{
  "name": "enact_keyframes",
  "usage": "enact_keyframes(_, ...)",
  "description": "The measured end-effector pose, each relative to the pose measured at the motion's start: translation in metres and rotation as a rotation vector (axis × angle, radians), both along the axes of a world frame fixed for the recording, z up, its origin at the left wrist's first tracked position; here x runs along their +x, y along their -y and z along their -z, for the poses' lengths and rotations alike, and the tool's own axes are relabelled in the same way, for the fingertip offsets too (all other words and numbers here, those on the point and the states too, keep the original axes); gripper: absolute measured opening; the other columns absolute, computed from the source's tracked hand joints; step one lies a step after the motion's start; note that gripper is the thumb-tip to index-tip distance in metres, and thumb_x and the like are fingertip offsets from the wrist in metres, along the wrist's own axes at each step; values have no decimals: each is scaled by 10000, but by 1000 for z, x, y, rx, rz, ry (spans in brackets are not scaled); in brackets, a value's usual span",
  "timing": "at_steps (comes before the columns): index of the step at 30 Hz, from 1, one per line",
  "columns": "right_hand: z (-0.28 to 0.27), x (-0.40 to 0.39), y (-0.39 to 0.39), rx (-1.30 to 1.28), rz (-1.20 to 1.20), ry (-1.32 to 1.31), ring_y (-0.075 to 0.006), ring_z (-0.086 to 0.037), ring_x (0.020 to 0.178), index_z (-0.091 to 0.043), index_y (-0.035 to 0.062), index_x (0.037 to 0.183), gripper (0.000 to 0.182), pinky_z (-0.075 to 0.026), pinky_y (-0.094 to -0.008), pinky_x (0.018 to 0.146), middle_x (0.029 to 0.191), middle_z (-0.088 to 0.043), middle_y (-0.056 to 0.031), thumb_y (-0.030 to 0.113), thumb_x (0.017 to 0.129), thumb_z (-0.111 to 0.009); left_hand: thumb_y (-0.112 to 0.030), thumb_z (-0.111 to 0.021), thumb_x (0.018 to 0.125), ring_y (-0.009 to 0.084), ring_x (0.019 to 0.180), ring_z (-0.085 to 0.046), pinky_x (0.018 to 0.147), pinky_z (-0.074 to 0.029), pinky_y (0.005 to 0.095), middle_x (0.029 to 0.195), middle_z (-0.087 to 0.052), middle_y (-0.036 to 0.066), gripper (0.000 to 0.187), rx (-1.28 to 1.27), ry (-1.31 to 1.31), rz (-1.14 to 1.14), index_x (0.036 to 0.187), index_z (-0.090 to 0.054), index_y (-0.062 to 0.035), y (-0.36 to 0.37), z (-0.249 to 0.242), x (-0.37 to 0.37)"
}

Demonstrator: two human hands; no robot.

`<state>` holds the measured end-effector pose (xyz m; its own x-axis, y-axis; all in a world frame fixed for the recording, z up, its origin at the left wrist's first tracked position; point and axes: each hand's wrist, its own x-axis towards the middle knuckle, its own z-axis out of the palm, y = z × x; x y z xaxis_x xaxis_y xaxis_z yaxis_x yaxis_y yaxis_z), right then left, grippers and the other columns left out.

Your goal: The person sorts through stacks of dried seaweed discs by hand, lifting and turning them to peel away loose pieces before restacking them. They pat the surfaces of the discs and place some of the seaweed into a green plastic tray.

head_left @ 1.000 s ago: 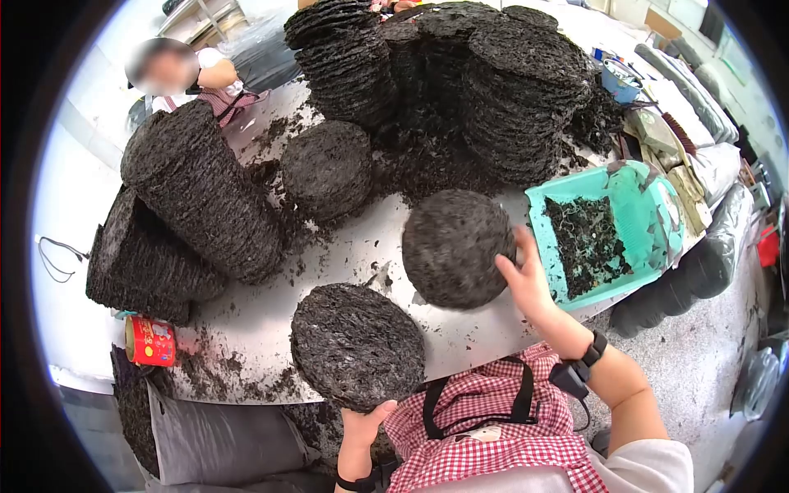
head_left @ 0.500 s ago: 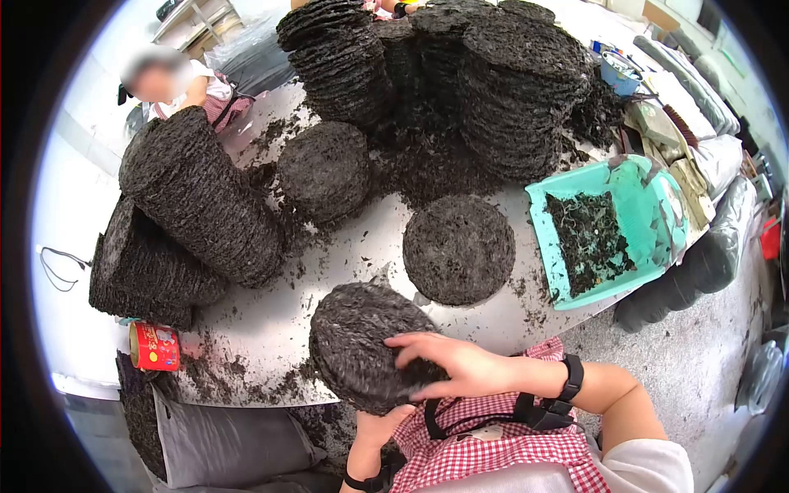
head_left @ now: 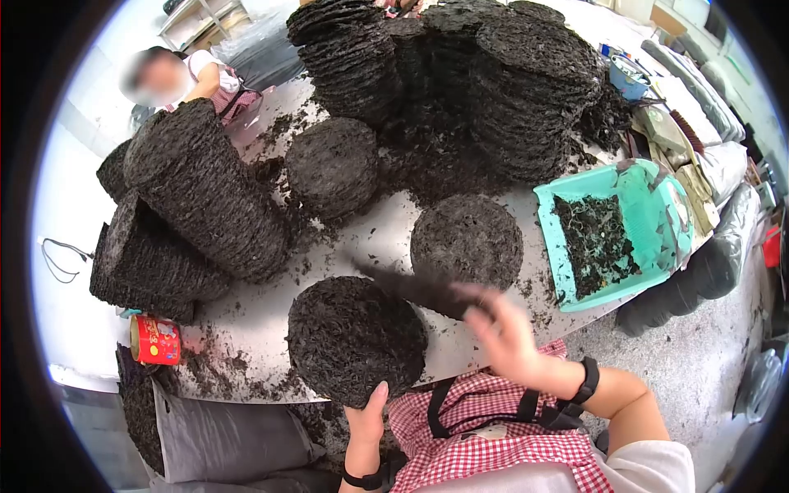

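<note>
My left hand [head_left: 370, 409] grips the near edge of a dark round dried seaweed cake [head_left: 353, 337], thumb on top and the other fingers hidden beneath it. Above and to the right, my right hand [head_left: 508, 333] holds a second, thin seaweed cake [head_left: 415, 287] by its edge; it is seen nearly edge-on and smeared by motion. That thin cake partly covers another round cake [head_left: 468, 238] lying flat on the white table [head_left: 246, 349]. Farther back lies one more round pile of cakes [head_left: 333, 167].
Tall seaweed stacks [head_left: 530, 99] stand at the back, and leaning stacks [head_left: 205, 189] at the left. A turquoise basket [head_left: 579, 301] with seaweed scraps sits right. A red tin [head_left: 154, 340] stands at the left edge. A co-worker [head_left: 205, 78] sits at the far left.
My right hand has moved right, off the cake in my left hand, carrying a thin seaweed cake. The cake in my left hand now faces up more fully.
</note>
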<state>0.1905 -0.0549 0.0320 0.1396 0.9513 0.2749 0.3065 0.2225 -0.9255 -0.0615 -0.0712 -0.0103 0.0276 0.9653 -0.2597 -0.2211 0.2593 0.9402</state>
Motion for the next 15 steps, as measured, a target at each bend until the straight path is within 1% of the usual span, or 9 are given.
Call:
enact_keyframes(1, 13, 12, -5, -344, 167, -198, -262, -574, 1081, -499, -29, 1213, 350, -463, -330, 899, 1203, -559, -188, 88, 888, -558, -58, -677, 779, 218, 1126, -502, 999, -379, 378, 1222, -513, 78, 559, -2, -12, -7, 1281, -434, -32, 2, 0, 0)
enact_keyframes(2, 42, 28, -17, -168, 217, -421, -251, -555, 1070, -444, -43, 1260, 434, -429, -325, 933, 1185, -549, -213, 137, 889, -580, -51, -680, 777, 216, 1109, -508, 979, -394, 370, 1221, -512, 87, 557, -3, -23, -13, 1275, -434, -20, 3, 0, -1)
enact_keyframes(4, 68, 45, -35, -1, 480, -280, -301, -418, 1208, -347, -27, 1336, 572, -301, -380, 1051, 1326, -403, -230, 103, 850, -619, -48, -685, 775, 214, 1089, -514, 957, -410, 362, 1213, -515, 94, 548, -18, -46, -11, 1264, -440, -8, 5, 3, -1)
enact_keyframes(6, 65, 50, -23, 0, 585, 105, -318, -389, 1231, -386, -12, 1316, 579, -291, -406, 1059, 1354, -371, -201, 80, 806, -643, -55, -688, 775, 213, 1084, -516, 950, -413, 360, 1199, -523, 91, 535, -43, -74, -8, 1252, -451, -7, 5, 6, -1)
enact_keyframes(8, 43, 33, -9, 35, 203, 150, -328, -403, 1218, -425, 10, 1290, 562, -304, -414, 1052, 1330, -405, -180, 78, 780, -650, -74, -690, 786, 199, 1052, -528, 930, -424, 353, 1163, -543, 84, 488, -7, -105, 36, 1219, -479, 3, 4, 6, 3)
enact_keyframes(11, 13, -12, 5, 136, -251, 269, -309, -385, 1259, -482, 48, 1247, 551, -304, -455, 1056, 1290, -456, -151, 240, 777, -697, -84, -694, 796, 179, 1001, -546, 902, -437, 329, 1122, -566, 78, 425, 51, -172, 78, 1170, -517, 13, 4, 6, 14)
enact_keyframes(12, 13, -19, 4, 157, -392, 300, -317, -372, 1274, -484, 54, 1249, 561, -281, -486, 1072, 1295, -451, -158, 246, 769, -702, -81, -693, 797, 177, 998, -548, 899, -438, 327, 1120, -567, 77, 419, 65, -177, 70, 1166, -519, 13, 3, 2, 20)
enact_keyframes(14, 23, -26, -7, 152, -417, 285, -329, -359, 1285, -461, 48, 1267, 600, -262, -502, 1082, 1297, -446, -160, 256, 761, -708, -76, -691, 800, 174, 992, -550, 893, -440, 322, 1117, -570, 76, 406, 97, -184, 44, 1158, -523, 12, 1, -4, 25)
enact_keyframes(15, 22, -24, -14, 131, -335, 346, -334, -345, 1294, -432, 46, 1291, 646, -255, -506, 1085, 1309, -433, -162, 261, 751, -714, -76, -689, 804, 177, 998, -550, 894, -440, 328, 1124, -570, 80, 408, 113, -221, 46, 1164, -520, 15, 0, -7, 25)
